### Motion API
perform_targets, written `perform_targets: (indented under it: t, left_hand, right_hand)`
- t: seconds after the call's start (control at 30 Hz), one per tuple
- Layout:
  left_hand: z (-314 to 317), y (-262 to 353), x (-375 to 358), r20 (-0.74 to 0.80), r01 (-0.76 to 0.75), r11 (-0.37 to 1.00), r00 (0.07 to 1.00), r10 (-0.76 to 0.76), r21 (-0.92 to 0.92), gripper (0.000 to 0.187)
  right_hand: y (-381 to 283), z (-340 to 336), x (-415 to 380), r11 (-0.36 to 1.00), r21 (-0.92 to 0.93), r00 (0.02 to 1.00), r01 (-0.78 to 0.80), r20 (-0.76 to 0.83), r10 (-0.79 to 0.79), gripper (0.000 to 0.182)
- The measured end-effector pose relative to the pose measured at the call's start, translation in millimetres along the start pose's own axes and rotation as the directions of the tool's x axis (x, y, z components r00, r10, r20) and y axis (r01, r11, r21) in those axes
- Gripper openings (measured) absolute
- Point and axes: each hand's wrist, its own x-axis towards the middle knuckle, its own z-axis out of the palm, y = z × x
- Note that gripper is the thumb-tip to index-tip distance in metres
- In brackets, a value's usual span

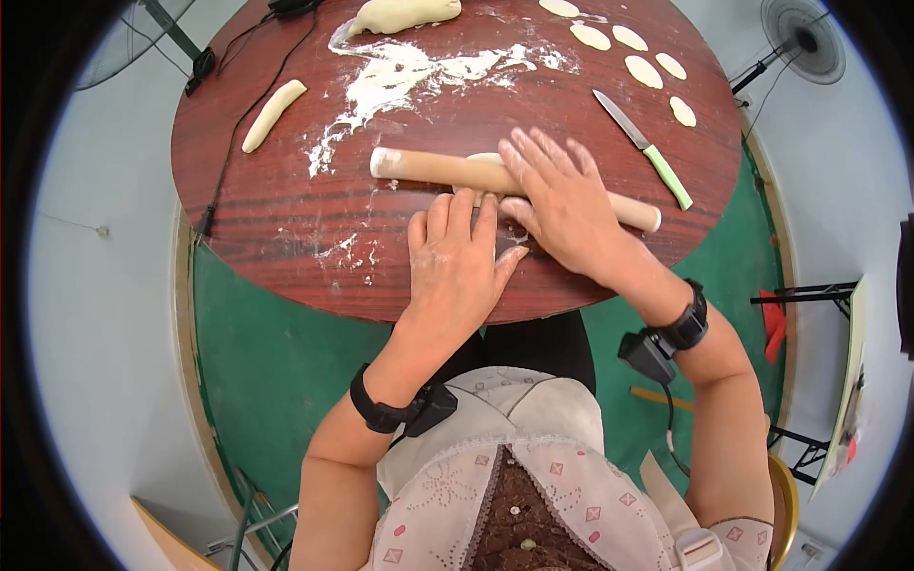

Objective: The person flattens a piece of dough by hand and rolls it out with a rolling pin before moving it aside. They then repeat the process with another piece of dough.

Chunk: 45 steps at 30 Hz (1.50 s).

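Observation:
A wooden rolling pin (433,169) lies slantwise across the near half of the round table, over a small flattened piece of dough (484,158). On the pin's right half rests my right hand (573,217), palm down with its fingers stretched out. My left hand (452,262) lies flat on the near side, its fingertips right at the dough's near edge and its thumb spread out to the right. The pin and my fingers hide much of the dough.
Flour (409,81) is scattered over the dark red table (276,205). A dough lump (405,14) sits at the back, a dough strip (273,116) at left. Several dough rounds (643,72) and a green-handled knife (666,176) lie at right. A black cable (228,152) runs along the left.

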Motion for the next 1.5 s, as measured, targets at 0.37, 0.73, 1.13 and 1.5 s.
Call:
perform_targets:
  t: [0.37,0.73,1.13,1.5]
  left_hand:
    - [-9.5,-13.7,9.7,0.071,-0.056,0.998,0.996,0.056,0.001,0.047]
    - [-22.2,-22.7,25.1,0.128,-0.141,0.99,0.981,0.143,-0.021,0.061]
    - [-19.1,-9.9,35.0,0.277,-0.216,0.976,0.938,0.209,-0.003,0.064]
    - [-23.9,-39.7,35.3,0.262,-0.329,0.923,0.925,0.274,0.198,0.065]
  right_hand:
    - [35.6,3.8,24.5,0.991,0.134,0.999,0.025,-0.047,-0.019,0.038]
    - [45.8,-13.7,11.3,0.959,0.261,0.991,-0.115,-0.032,0.128,0.029]
    - [52.2,-7.4,0.3,0.954,0.268,0.988,-0.133,-0.045,0.15,0.033]
    - [52.5,-13.2,1.2,0.951,0.275,0.986,-0.144,-0.038,0.16,0.032]
